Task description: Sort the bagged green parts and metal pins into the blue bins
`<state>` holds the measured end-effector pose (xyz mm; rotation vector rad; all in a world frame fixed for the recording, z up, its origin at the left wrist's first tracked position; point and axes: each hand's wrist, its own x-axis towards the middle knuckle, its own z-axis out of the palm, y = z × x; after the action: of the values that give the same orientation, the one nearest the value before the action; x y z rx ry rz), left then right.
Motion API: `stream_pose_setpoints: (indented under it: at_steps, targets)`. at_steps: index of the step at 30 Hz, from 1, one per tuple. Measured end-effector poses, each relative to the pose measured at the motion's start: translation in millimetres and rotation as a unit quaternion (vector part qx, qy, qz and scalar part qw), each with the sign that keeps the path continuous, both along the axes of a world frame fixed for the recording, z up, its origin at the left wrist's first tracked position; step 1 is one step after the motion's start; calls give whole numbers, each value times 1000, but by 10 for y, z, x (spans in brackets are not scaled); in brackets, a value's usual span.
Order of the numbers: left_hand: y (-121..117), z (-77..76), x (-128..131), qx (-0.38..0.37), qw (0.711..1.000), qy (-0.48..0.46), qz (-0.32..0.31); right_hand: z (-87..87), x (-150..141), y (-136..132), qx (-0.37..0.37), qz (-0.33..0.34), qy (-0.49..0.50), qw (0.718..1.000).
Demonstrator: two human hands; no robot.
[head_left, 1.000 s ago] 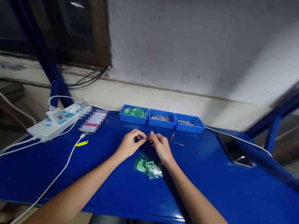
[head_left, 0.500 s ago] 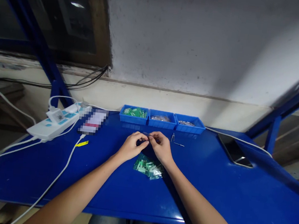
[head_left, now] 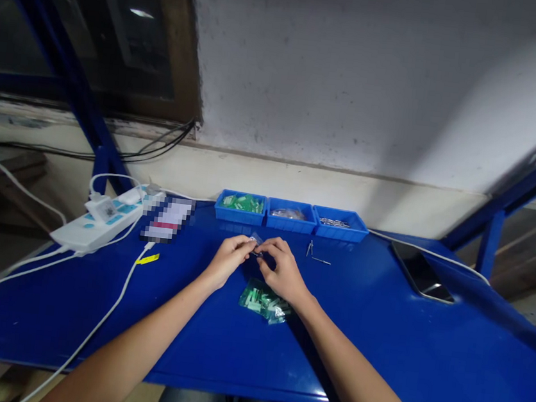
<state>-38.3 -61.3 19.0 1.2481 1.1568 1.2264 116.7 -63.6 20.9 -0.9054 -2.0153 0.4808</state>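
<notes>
Between my two hands is a small clear plastic bag (head_left: 256, 238), its lower part covered by fingers. My left hand (head_left: 228, 260) is closed, pinching the bag's left side between thumb and fingers. From the right, the curled fingers of my right hand (head_left: 284, 272) meet the bag's edge, with the thumb tucked below them. Whether anything is inside this bag I cannot make out. Nearer to me, partly under my right wrist, lie several filled clear bags (head_left: 261, 302) with green and white pieces inside. Right of my hands, a few thin metal pins or screws (head_left: 321, 261) rest on the table.
Along the back of the blue table (head_left: 212, 349) stand a blue bin of green packets (head_left: 221, 212), a bin of clear bags (head_left: 289, 224) and a bin of metal pins (head_left: 341, 234). A power strip (head_left: 101, 224) and a pixelated phone (head_left: 168, 218) lie left; a dark phone (head_left: 422, 271) lies right.
Both hands have shifted slightly left. The clear bag now shows more plainly above the fingertips, and my right fingers have stretched further left over it.
</notes>
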Motion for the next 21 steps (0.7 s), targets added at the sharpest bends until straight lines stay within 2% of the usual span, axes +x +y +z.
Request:
stream_pose_setpoints:
  at_steps: [3, 6, 10, 12, 16, 18, 21]
  targets:
    - [-8, 23, 16, 21, 999, 20, 22, -27, -15, 16, -55, -34, 0, 998]
    - [-1, 24, 15, 41, 998, 36, 9, -27, -31, 43, -155, -51, 48, 985]
    - [6, -6, 17, 109, 988, 107, -16, -30, -32, 99, -296, -52, 150, 942]
    - [-7, -4, 25, 146, 973, 179, -23, -40, -24, 123, -331, -53, 178, 925]
    - [-51, 43, 38, 179, 947, 262, -44, -64, -5, 142, -330, -51, 196, 922]
    - [-59, 61, 40, 169, 953, 249, -40, -79, -2, 139, -296, -49, 194, 934]
    - [-41, 59, 36, 116, 976, 181, -28, -95, -9, 118, -212, -59, 165, 961]
